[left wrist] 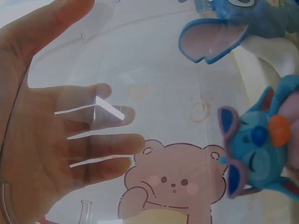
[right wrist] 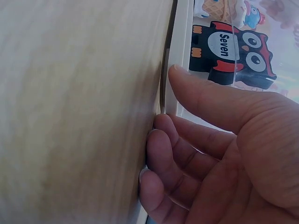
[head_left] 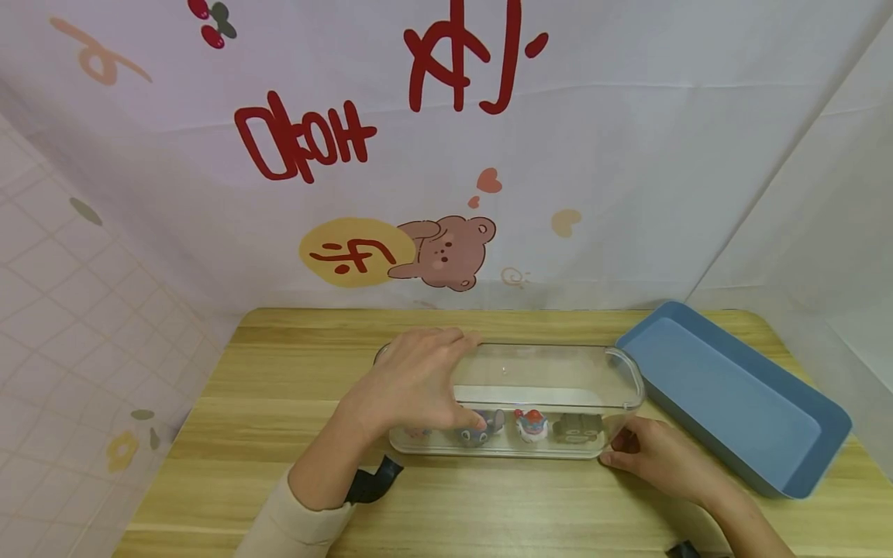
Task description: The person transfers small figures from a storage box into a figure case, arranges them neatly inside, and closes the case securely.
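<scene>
A long clear plastic cover (head_left: 544, 368) stands over a pale base (head_left: 502, 453), with a row of small figurines inside. Among them are a blue long-eared figurine (head_left: 474, 435), a white one with a red top (head_left: 532, 426) and an owl figure marked "Seven" (right wrist: 243, 53). My left hand (head_left: 412, 384) grips the cover's left part, thumb in front and fingers behind; in the left wrist view the fingers show through the plastic. At the front right corner, my right hand (head_left: 656, 453) pinches the base's edge, thumb on its side and fingers curled low against the table.
A blue rectangular tray (head_left: 732, 395) lies at an angle on the wooden table (head_left: 279, 372), just right of the case. Behind the table hangs a white cloth (head_left: 628, 155) with red writing and a printed bear. Black straps (head_left: 373, 480) are at the wrists.
</scene>
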Tool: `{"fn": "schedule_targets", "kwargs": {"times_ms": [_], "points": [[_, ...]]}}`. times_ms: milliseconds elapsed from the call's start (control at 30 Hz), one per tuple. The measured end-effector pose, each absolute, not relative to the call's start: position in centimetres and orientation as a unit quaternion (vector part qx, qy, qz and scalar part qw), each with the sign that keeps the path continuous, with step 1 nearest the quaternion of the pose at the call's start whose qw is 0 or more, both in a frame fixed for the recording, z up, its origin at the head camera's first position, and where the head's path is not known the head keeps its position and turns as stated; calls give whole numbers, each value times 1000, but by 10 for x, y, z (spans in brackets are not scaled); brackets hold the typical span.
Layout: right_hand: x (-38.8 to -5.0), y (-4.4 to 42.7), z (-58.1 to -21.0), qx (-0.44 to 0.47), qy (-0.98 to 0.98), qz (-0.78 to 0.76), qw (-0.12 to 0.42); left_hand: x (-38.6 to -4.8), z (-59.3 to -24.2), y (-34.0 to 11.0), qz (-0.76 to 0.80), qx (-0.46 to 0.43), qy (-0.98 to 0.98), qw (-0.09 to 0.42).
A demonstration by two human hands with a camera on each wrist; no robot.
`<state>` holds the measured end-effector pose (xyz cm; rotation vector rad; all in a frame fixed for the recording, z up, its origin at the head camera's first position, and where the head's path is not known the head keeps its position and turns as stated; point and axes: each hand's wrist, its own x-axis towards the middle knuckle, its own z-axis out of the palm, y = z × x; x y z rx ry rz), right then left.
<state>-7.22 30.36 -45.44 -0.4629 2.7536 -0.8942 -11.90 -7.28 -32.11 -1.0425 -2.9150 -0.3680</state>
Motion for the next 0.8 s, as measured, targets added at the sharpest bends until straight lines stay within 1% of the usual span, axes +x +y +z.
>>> {"fn": "schedule_targets", "kwargs": {"times_ms": [367, 800], "points": [[-73, 306, -457, -163, 932, -305, 106, -119, -331, -73, -116, -335, -935, 20], [-73, 305, -459, -180, 930, -308, 91, -118, -337, -74, -120, -336, -934, 24]]}}
